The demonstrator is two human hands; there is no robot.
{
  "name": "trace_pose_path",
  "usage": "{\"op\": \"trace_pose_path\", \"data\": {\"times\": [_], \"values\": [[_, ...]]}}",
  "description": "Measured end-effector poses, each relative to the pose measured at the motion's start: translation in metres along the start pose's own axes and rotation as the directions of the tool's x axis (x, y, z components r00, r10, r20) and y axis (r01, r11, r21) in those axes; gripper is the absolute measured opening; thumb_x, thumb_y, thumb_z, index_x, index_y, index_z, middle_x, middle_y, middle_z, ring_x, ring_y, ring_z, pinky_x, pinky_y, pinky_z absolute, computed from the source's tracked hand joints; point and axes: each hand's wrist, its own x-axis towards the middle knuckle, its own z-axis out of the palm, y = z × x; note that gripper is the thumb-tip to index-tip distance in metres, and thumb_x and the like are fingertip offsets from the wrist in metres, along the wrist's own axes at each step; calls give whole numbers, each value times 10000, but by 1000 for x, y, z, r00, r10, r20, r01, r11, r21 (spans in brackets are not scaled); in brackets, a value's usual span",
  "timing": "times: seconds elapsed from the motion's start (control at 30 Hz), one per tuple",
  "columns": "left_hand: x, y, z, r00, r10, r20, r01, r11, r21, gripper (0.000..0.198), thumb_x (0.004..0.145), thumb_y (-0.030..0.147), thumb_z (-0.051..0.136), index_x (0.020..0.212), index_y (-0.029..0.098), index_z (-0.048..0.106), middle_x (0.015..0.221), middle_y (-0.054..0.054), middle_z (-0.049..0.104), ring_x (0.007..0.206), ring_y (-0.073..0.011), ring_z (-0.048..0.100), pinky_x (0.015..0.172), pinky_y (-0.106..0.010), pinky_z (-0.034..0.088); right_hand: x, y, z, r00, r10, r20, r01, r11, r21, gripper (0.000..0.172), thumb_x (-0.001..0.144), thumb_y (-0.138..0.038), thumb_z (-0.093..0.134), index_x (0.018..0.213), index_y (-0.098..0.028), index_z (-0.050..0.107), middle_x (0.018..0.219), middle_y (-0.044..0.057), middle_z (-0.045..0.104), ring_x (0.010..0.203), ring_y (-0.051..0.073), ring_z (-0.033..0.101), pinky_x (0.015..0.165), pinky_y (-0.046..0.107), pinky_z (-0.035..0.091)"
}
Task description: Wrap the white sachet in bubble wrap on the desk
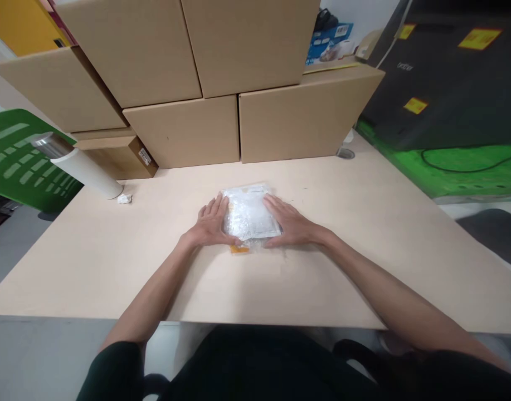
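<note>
Left hand (211, 223) at nine o'clock and right hand (289, 223) at three rest open against a plastic-wrapped package (250, 214). Worktop (342, 284) room stretches to the six o'clock edge; boxes (184, 133) line twelve.

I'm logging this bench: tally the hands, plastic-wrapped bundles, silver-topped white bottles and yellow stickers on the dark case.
Left hand plus right hand: 2
Plastic-wrapped bundle: 1
Silver-topped white bottle: 1
Yellow stickers on the dark case: 3
Total: 7

Glossy plastic package (252, 213), matt cardboard boxes (188, 131)
</note>
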Motion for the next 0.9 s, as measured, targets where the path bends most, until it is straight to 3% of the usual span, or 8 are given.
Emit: {"op": "trace_pose_path", "data": {"times": [0.17,0.3,0.43,0.53,0.73,0.9], "values": [[5,3,4,1000,3,26,-4,1000,15,1370,604,712,725,1598,175,-50,1659,-184,-102,1526,-410,-19,1210,-588,2,-4,0,5,999,-16,-35,17,1000,11,1241,729,-762,635,1598,-268,-100,1686,112,0,1531,392,6,1213,585,112],[5,4,5,999,-15,37,14,1000,17,1373,618,695,718,1592,128,-65,1651,-202,-121,1529,-388,-55,1214,-580,-24,-4,2,4,999,-12,-34,12,1000,6,1259,721,-749,653,1594,-273,-120,1685,117,3,1530,400,11,1212,601,109],[3,-6,0,995,66,70,-65,998,-21,1372,631,746,694,1591,176,-104,1649,-181,-142,1526,-378,-88,1205,-597,-51,-4,6,-2,997,-54,60,53,998,25,1245,742,-758,624,1589,-265,-144,1683,117,-51,1532,383,-30,1221,589,63],[3,-13,-4,985,122,120,-120,993,-21,1386,631,765,688,1584,192,-141,1644,-172,-161,1525,-359,-109,1202,-588,-73,-6,8,-2,997,-46,60,44,998,35,1195,779,-719,613,1589,-269,-142,1685,103,-53,1533,373,-36,1228,571,50],[3,-9,-1,992,71,106,-72,997,5,1390,628,768,685,1580,206,-158,1644,-172,-165,1526,-350,-118,1202,-573,-90,-7,2,-1,998,9,60,-10,1000,21,1179,781,-711,613,1598,-261,-107,1686,92,-44,1537,357,-30,1232,569,44],[-1,-13,-8,984,123,127,-118,992,-41,1352,661,780,664,1578,234,-166,1644,-159,-170,1525,-347,-120,1196,-568,-109,-11,8,-14,991,-53,120,41,994,104,1181,763,-783,582,1606,-266,-63,1685,84,-50,1534,374,-23,1233,568,70]]}}
